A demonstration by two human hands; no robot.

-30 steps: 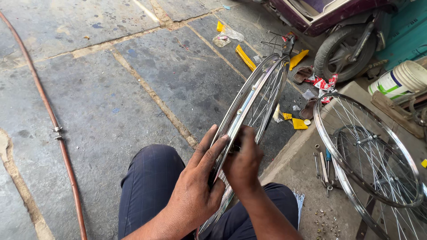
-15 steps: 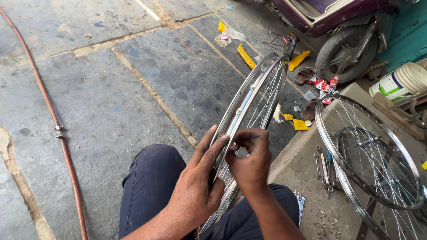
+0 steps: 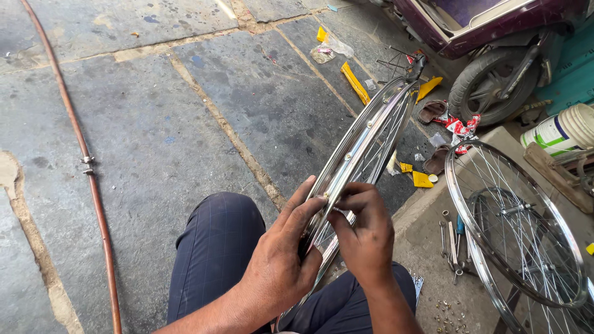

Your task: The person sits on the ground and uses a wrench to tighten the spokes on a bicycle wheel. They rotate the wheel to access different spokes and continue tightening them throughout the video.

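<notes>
Gripping the chrome wheel rim (image 3: 365,145), the left hand (image 3: 281,260) had its palm against the near side, fingers spread up along the metal and thumb hooked at the edge. Right hand (image 3: 365,232) was on the other side, fingertips pressed together at the rim's inner face, pinching something small there, probably a spoke nipple; too small to confirm. Rim stood on edge, tilted, rising from between the person's knees in dark blue trousers (image 3: 213,253) toward the upper right, over the grey stone floor (image 3: 185,124).

Second spoked wheel (image 3: 516,229) stood just right of the hands, apart from the first, on a raised concrete slab (image 3: 427,247). Spanners (image 3: 450,238) lay beside it on the slab, small brass bits (image 3: 448,312) scattered nearer the bottom edge.

Packaging: flat yellow strip (image 3: 354,82) and clear plastic wrapper (image 3: 328,49) on the floor beyond the rim's far end; yellow scraps (image 3: 419,178) near the slab edge; crumpled red-and-white wrapper (image 3: 458,127) beside the scooter's tyre (image 3: 489,86). White bucket with green and blue label band (image 3: 560,130) lay tipped at far right. Orange hose (image 3: 86,161) ran along the floor at left.
</notes>
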